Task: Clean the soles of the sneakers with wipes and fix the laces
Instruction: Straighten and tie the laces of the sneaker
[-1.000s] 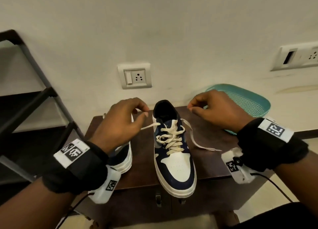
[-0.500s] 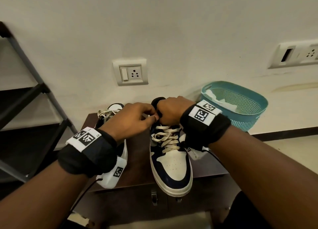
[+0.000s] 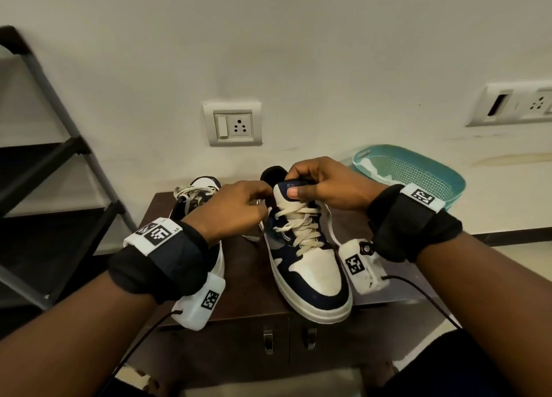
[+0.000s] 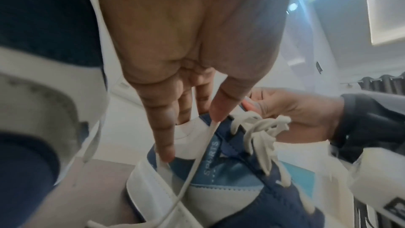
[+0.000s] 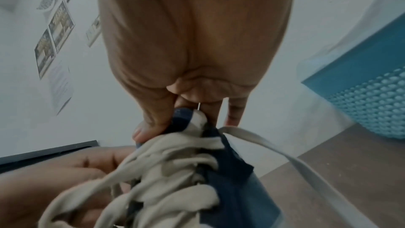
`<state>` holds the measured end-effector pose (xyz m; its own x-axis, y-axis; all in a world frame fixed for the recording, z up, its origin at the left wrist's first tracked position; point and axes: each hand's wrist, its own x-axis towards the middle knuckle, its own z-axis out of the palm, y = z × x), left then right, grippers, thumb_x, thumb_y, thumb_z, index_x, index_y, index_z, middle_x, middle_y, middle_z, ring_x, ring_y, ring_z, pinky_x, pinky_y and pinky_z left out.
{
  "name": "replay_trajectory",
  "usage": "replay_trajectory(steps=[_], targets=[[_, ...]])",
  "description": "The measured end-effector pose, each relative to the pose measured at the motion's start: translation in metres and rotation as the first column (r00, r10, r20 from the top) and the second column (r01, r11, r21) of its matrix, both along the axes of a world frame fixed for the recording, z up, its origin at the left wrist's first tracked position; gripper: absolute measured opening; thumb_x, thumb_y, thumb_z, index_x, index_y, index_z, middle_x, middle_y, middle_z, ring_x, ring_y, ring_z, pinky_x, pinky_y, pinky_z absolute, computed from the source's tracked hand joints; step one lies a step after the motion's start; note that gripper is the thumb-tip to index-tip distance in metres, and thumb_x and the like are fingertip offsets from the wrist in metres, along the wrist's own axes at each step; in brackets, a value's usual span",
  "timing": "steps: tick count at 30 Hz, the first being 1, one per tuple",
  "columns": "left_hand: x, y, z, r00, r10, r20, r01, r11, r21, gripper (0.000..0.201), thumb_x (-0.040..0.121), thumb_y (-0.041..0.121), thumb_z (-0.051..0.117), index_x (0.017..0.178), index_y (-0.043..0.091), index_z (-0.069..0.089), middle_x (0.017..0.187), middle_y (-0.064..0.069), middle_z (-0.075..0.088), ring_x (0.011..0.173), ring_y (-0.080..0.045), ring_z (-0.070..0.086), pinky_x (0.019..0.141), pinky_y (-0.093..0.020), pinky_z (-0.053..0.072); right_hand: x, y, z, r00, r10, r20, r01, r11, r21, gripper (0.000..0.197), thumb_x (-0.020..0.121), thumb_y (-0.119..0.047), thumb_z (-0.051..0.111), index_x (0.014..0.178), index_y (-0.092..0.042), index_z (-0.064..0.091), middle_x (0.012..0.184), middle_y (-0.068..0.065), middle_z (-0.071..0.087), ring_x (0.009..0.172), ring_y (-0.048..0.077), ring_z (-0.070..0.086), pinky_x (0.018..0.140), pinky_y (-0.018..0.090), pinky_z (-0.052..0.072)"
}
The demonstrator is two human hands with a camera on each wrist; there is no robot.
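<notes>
A navy and white sneaker (image 3: 310, 265) stands on the dark cabinet top (image 3: 245, 277), toe toward me, its cream laces (image 3: 298, 226) crossed and untied. My right hand (image 3: 322, 184) pinches the top of the navy tongue (image 3: 286, 187), thumb in front; the right wrist view shows the same tongue (image 5: 181, 115) between thumb and fingers. My left hand (image 3: 236, 208) is at the shoe's left collar, its thumb (image 4: 215, 115) and fingers holding the left lace end (image 4: 197, 159). The right lace end (image 3: 331, 226) hangs loose. The second sneaker (image 3: 197, 193) stands to the left, partly hidden by my left wrist.
A teal plastic basket (image 3: 418, 172) holding white wipes (image 3: 373, 169) stands behind the cabinet at the right. A dark metal rack (image 3: 59, 157) fills the left side. The wall with a socket plate (image 3: 233, 124) is just behind the shoes.
One second ago my hands were spread, each pulling a lace end outward. They came together over the shoe's opening, and my right hand dropped its lace and took hold of the tongue.
</notes>
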<state>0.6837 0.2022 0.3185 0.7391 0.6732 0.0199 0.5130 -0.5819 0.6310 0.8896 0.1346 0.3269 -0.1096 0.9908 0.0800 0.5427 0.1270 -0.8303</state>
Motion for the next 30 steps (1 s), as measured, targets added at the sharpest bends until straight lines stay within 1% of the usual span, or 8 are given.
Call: replay_trajectory(steps=[4,7,11,16,18,23,28,30], targets=[[0.003,-0.001,0.000,0.990,-0.013,0.139,0.028,0.994,-0.104,0.028,0.080,0.040,0.058,0.095,0.022,0.073,0.082,0.007,0.069,0.079,-0.016,0.063,0.077,-0.043,0.050,-0.002,0.000,-0.005,0.999,-0.006,-0.032,0.008,0.999,0.053,0.013,0.092,-0.004,0.067,0.101,0.004,0.067,0.089,0.023,0.068,0.076,0.015,0.062,0.073,0.031,0.054],[0.009,-0.001,0.000,0.976,0.013,0.218,-0.001,0.999,-0.055,0.037,0.082,0.055,0.067,0.104,0.025,0.070,0.087,0.004,0.073,0.086,-0.019,0.071,0.084,-0.044,0.057,-0.003,0.002,-0.008,1.000,-0.014,-0.023,0.015,0.997,0.079,0.015,0.095,-0.011,0.065,0.103,0.000,0.070,0.095,0.023,0.070,0.080,0.019,0.063,0.079,0.040,0.054],[0.012,0.005,0.002,0.978,0.027,0.205,-0.013,0.998,-0.069,0.021,0.093,0.033,0.072,0.110,0.020,0.070,0.082,-0.003,0.078,0.085,-0.022,0.075,0.091,-0.050,0.058,0.005,0.005,-0.006,0.990,-0.087,-0.111,0.098,0.990,0.104,0.019,0.101,-0.011,0.055,0.101,-0.002,0.071,0.095,0.012,0.074,0.088,0.017,0.067,0.090,0.037,0.054],[0.014,0.005,0.003,0.977,0.048,0.206,-0.031,0.996,-0.083,0.013,0.097,0.023,0.067,0.098,0.011,0.071,0.081,-0.011,0.075,0.061,-0.009,0.060,0.065,-0.027,0.047,0.018,-0.005,-0.011,0.995,-0.090,0.031,0.087,0.993,0.080,0.023,0.102,-0.020,0.055,0.102,-0.005,0.072,0.095,0.009,0.074,0.083,0.005,0.064,0.084,0.022,0.050],[0.017,0.002,0.002,0.960,0.092,0.265,-0.048,0.985,-0.167,0.010,0.098,0.016,0.065,0.093,0.007,0.068,0.078,-0.014,0.070,0.063,-0.009,0.056,0.065,-0.025,0.044,0.020,-0.006,-0.013,0.995,-0.065,0.077,0.059,0.995,0.076,0.023,0.103,-0.020,0.053,0.099,-0.006,0.070,0.087,0.002,0.071,0.079,0.002,0.061,0.079,0.017,0.049],[0.022,-0.005,0.003,0.875,0.219,0.433,-0.059,0.934,-0.353,0.017,0.099,0.009,0.062,0.082,0.010,0.062,0.073,-0.009,0.062,0.068,-0.015,0.057,0.067,-0.026,0.046,0.019,0.004,-0.013,0.978,-0.094,0.184,0.074,0.991,0.111,0.029,0.104,-0.023,0.052,0.076,-0.020,0.060,0.069,-0.008,0.055,0.068,0.005,0.050,0.073,0.025,0.041],[0.018,0.001,-0.001,0.894,0.214,0.394,-0.082,0.941,-0.327,0.017,0.099,0.018,0.065,0.083,0.012,0.065,0.079,-0.013,0.068,0.075,-0.022,0.061,0.078,-0.041,0.050,0.018,-0.006,-0.018,0.967,-0.198,0.159,0.163,0.964,0.212,0.017,0.101,-0.027,0.057,0.104,-0.020,0.072,0.093,-0.011,0.073,0.090,0.005,0.067,0.086,0.028,0.052],[0.015,0.002,0.000,0.915,0.194,0.354,-0.084,0.949,-0.304,0.017,0.099,0.020,0.064,0.084,0.013,0.065,0.079,-0.009,0.069,0.076,-0.018,0.063,0.081,-0.040,0.052,0.023,-0.012,-0.014,0.963,-0.235,0.129,0.199,0.950,0.241,0.013,0.097,-0.028,0.064,0.102,-0.021,0.073,0.094,-0.009,0.075,0.091,0.006,0.069,0.086,0.030,0.055]])
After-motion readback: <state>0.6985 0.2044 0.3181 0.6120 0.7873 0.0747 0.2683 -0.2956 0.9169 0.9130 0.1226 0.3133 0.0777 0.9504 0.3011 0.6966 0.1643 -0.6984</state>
